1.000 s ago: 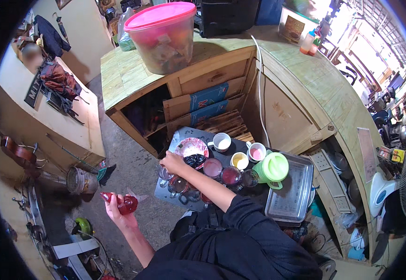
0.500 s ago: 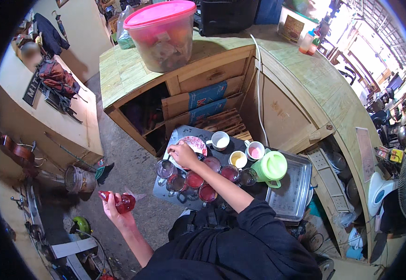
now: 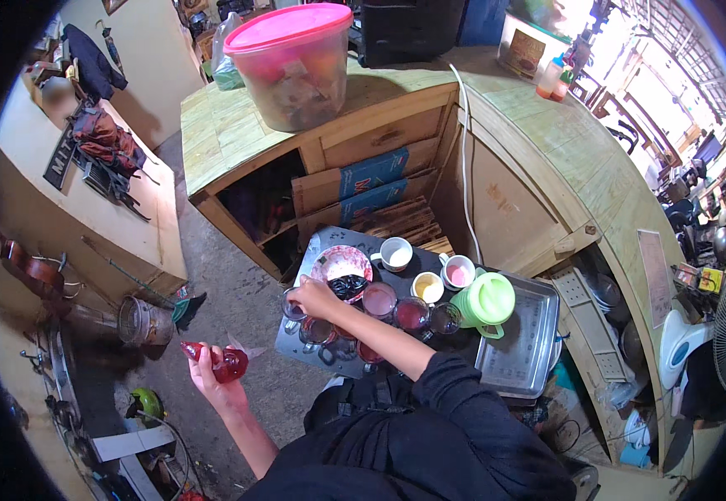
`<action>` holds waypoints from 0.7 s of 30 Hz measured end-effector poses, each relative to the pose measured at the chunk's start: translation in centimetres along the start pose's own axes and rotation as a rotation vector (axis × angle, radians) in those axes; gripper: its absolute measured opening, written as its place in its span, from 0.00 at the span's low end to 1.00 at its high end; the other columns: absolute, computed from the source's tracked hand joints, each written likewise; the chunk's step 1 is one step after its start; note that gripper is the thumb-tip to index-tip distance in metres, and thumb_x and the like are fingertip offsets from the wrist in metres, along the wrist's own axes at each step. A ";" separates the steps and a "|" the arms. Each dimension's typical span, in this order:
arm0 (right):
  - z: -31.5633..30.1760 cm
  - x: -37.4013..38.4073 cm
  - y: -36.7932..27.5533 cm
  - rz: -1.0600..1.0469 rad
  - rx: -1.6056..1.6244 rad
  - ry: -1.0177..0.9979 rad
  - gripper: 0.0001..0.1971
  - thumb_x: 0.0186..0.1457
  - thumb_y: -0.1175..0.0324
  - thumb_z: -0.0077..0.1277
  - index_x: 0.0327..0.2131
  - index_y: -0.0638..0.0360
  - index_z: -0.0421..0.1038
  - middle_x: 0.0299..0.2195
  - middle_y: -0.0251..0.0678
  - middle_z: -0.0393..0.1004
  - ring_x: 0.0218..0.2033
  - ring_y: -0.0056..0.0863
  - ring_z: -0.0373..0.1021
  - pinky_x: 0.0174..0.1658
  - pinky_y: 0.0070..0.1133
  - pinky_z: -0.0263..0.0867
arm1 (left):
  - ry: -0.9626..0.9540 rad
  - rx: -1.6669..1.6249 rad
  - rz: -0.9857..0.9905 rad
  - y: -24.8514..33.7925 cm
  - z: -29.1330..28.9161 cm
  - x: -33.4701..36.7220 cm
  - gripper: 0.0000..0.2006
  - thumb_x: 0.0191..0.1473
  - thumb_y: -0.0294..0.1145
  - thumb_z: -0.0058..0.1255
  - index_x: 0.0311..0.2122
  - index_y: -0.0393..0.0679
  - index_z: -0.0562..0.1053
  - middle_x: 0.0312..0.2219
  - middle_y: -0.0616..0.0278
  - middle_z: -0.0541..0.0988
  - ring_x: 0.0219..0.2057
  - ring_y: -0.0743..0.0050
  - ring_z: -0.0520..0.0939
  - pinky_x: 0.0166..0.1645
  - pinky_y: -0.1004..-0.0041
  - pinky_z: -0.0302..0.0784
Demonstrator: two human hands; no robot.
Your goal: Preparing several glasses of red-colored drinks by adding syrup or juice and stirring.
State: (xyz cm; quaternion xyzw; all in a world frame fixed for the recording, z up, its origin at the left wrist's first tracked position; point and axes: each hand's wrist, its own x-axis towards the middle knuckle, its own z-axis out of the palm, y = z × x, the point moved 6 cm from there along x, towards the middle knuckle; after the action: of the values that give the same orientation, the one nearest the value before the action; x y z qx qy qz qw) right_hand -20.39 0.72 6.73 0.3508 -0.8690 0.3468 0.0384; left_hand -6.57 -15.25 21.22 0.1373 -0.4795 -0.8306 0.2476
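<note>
Our right hand [image 3: 315,299] shifts to the counter's [image 3: 325,237] 9-o'clock glass mug [image 3: 293,310]; we can't tell its grip. Left hand [image 3: 205,376] pinches red bag [image 3: 231,366], 8 o'clock; over-squeezing could spill it.

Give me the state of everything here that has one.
Left hand: closed around red bag
Red bag: bulging, held
Right hand: at leftmost glass mug, grip unclear
Leftmost glass mug: upright
Green pitcher: upright, lid on
White mugs: upright, uncovered
Pink-lidded tub: lid on
Metal tray: face up

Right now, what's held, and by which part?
The left hand holds a red-filled plastic bag between its tip and bulge; whether the right hand holds anything is unclear.
</note>
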 end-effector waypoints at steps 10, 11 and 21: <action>1.6 1.0 1.1 0.031 -0.185 -0.016 0.07 0.32 0.74 0.49 0.22 0.55 0.72 0.22 0.43 0.70 0.33 0.40 0.68 0.32 0.31 0.67 | 0.036 -0.017 0.018 0.2 -1.2 -0.2 0.07 0.51 0.27 0.46 0.34 0.43 0.62 0.20 0.70 0.64 0.22 0.84 0.65 0.34 0.72 0.69; 1.3 1.0 1.0 0.034 -0.185 -0.016 0.07 0.32 0.74 0.49 0.22 0.55 0.72 0.22 0.43 0.70 0.33 0.40 0.68 0.32 0.31 0.67 | 0.013 -0.014 0.017 0.2 -1.1 -0.1 0.06 0.51 0.27 0.46 0.34 0.42 0.63 0.21 0.70 0.64 0.22 0.84 0.65 0.34 0.72 0.69; -4.8 -3.2 -2.5 -0.255 -0.133 0.089 0.14 0.31 0.75 0.51 0.29 0.53 0.70 0.27 0.29 0.72 0.30 0.31 0.66 0.35 0.25 0.63 | -0.044 0.193 0.107 0.3 0.0 0.4 0.07 0.50 0.26 0.46 0.35 0.40 0.64 0.22 0.68 0.65 0.23 0.84 0.66 0.33 0.77 0.67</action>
State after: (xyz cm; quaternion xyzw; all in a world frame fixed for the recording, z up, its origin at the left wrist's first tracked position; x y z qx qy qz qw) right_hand -17.30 4.32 10.82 0.4394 -0.8358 0.2960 0.1439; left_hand -6.81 -15.53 21.48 0.1165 -0.5691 -0.7690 0.2668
